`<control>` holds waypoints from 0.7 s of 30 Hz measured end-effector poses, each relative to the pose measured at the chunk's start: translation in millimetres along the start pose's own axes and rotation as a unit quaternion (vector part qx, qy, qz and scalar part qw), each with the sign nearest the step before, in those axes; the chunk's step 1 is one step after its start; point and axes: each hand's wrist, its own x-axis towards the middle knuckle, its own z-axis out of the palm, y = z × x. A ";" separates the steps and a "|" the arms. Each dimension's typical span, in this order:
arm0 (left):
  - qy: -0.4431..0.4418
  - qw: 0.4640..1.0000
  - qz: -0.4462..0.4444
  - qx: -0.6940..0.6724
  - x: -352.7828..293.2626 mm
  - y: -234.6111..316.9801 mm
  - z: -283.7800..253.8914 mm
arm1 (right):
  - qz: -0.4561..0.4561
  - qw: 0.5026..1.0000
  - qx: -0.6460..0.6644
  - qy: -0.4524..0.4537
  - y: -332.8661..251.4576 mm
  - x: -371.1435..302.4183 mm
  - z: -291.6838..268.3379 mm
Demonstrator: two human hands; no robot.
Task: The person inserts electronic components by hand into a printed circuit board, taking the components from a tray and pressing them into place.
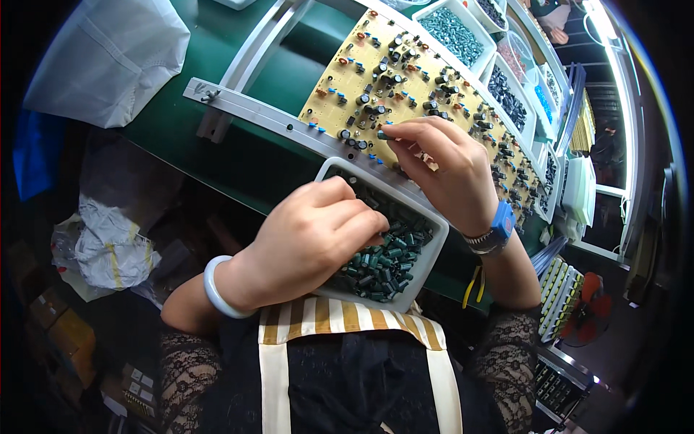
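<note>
My right hand (450, 163) is over the tan circuit board panel (325, 79), thumb and forefinger pinching a small dark green capacitor (384, 135) just above its near edge. The panel carries many upright black capacitors, blue discs and orange-brown parts, and sits in a metal rail frame (253, 112). Over a white plastic bin (412, 289) at my lap, my left hand (311, 235) is closed with fingers curled downward. Its fingertips are partly hidden, so what they hold, if anything, cannot be made out. Loose dark green capacitors (383, 267) lie heaped in the bin.
Beyond the panel stand several white bins of loose parts, one with teal pieces (452, 32) and another with black pieces (506, 94). A white bag (108, 58) rests at the far left of the green table (163, 130). A red fan (589, 307) is at right.
</note>
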 end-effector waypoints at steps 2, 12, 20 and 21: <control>0.010 1.000 -0.009 0.000 1.4 -1.3 -10.0 | -0.015 1.000 -0.008 0.000 1.2 3.1 -0.2; 0.138 0.988 -0.074 0.012 3.1 -24.1 -31.6 | -0.108 0.990 -0.075 -0.052 5.9 14.4 -8.7; 0.167 0.979 -0.115 0.008 6.1 -33.5 -34.3 | -0.095 0.990 -0.090 -0.046 0.4 8.6 -7.0; 0.164 0.980 -0.113 0.012 6.7 -34.0 -35.4 | -0.095 0.991 -0.088 -0.041 0.3 9.0 -6.4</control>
